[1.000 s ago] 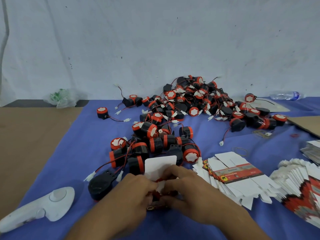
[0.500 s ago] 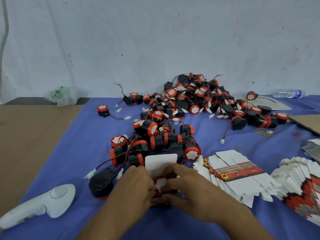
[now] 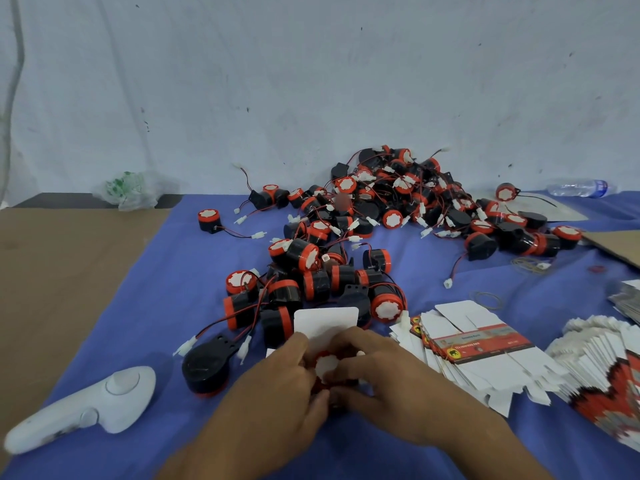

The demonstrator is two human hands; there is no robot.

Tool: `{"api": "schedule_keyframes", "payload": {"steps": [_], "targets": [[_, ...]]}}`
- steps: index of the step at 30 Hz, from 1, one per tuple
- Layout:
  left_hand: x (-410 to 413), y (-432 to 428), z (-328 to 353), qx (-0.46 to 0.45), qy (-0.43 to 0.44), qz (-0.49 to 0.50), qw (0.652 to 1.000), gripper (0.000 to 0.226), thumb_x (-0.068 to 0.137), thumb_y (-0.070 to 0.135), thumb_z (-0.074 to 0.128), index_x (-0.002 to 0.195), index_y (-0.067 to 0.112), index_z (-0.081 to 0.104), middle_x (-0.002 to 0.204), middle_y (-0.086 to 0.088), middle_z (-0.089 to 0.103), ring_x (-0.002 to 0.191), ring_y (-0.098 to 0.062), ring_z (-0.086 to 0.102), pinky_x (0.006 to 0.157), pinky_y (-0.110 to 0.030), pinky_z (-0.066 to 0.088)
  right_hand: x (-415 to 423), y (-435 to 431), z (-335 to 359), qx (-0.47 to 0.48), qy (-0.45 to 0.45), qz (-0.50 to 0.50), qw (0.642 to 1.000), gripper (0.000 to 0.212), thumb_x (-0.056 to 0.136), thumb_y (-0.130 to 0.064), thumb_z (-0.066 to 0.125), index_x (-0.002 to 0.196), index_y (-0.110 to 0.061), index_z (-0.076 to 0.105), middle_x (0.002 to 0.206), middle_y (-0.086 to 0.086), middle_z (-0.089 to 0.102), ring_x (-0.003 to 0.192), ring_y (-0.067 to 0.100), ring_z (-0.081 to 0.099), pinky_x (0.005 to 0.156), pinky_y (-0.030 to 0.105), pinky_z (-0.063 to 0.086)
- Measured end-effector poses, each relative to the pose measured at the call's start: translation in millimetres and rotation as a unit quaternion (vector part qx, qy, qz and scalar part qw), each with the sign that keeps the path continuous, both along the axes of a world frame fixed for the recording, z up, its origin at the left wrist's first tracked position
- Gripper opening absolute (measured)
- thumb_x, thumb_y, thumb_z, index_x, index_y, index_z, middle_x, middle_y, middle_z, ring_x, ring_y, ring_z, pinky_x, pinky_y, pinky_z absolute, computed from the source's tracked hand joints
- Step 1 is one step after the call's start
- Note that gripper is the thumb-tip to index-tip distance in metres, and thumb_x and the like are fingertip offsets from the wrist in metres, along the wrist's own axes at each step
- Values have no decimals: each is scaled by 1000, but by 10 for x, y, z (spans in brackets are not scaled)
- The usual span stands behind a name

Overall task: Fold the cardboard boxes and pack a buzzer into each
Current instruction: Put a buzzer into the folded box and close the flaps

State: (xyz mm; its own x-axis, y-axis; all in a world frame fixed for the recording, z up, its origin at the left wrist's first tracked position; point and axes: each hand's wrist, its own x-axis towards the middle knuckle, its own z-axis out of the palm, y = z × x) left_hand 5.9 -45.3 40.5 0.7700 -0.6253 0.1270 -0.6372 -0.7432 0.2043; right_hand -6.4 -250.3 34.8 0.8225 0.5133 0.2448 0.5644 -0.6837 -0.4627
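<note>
Head view: just left of the fanned stack of flat white-and-red printed cartons (image 3: pixel 485 344), the left hand (image 3: pixel 277 386) and the right hand (image 3: pixel 388 379) meet round a small white cardboard box (image 3: pixel 325 322). The fingers of both are curled and clamped on its sides, and its lid end stands open and upright. A second ago knuckles hid the mouth; now a round black-and-orange buzzer with a white scalloped face (image 3: pixel 327 367) shows between the fingertips, seated in the opening. The buzzer looks to be in, so closing the lid seems the step left. The loose heap of black-and-orange buzzers (image 3: pixel 398 202) lies beyond the stack, towards the wall.
</note>
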Motion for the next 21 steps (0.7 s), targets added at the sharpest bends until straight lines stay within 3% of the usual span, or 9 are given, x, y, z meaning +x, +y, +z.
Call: {"api": "schedule_keyframes", "payload": {"steps": [3, 5, 7, 9, 13, 17, 19, 21], "targets": [[43, 45, -19, 53, -54, 58, 995, 48, 96, 57, 28, 114, 32, 65, 118, 15, 33, 104, -8, 25, 85, -28, 24, -4, -16, -12, 1, 4, -4, 1000, 21, 95, -42, 62, 105, -28, 75, 126, -11, 54, 113, 11, 55, 91, 38, 49], [53, 52, -15, 69, -35, 85, 993, 49, 95, 60, 28, 113, 35, 67, 121, 16, 29, 109, -10, 21, 83, -31, 22, -10, -23, -10, 1, 9, -6, 1000, 22, 95, -43, 62, 105, -29, 75, 126, -11, 53, 112, 11, 55, 90, 38, 49], [36, 42, -53, 57, 0, 99, 993, 47, 96, 60, 29, 116, 38, 66, 124, 15, 24, 114, -11, 18, 91, -32, 26, -13, -19, -4, -4, 6, -12, 1000, 23, 95, -45, 60, 106, -30, 75, 125, -12, 53, 112, 10, 54, 90, 37, 49], [22, 33, -124, 4, 28, 107, 994, 42, 98, 55, 34, 110, 35, 69, 122, 13, 22, 113, -10, 20, 99, -29, 29, -21, -19, -21, -14, -5, -25, 1000, 24, 96, -46, 58, 106, -32, 75, 125, -14, 52, 113, 11, 50, 92, 38, 46], [43, 45, -144, -140, 54, 92, 984, 26, 98, 36, 52, 89, 23, 73, 108, 12, 35, 96, 2, 41, 81, -8, 31, -54, 3, -97, -23, -35, -95, 995, 19, 96, -46, 56, 105, -40, 72, 128, -15, 40, 118, 14, 32, 99, 38, 37], [47, 10, -168, -231, 18, 108, 967, 7, 87, 18, 71, 88, 23, 75, 105, 16, 46, 99, 9, 46, 81, -2, 32, -39, 117, -205, 27, -39, -187, 981, 10, 94, -39, 65, 97, -39, 74, 130, -16, 28, 115, 9, 22, 95, 24, 31], [47, -45, -217, -321, 33, 163, 933, 35, 80, 10, 77, 96, 39, 63, 107, 21, 46, 100, 7, 49, 82, -4, 36, -30, 192, -248, 49, -23, -223, 973, 7, 92, -36, 68, 94, -40, 74, 139, -16, 23, 122, 10, 18, 94, 16, 24], [59, -112, -242, -429, 114, 224, 867, 63, 75, 3, 77, 111, 45, 47, 108, 19, 50, 91, -2, 58, 73, -13, 48, -34, 268, -282, 58, -4, -260, 964, 7, 91, -35, 70, 94, -39, 75, 153, -16, 11, 136, 12, 9, 90, 5, 21]]}}
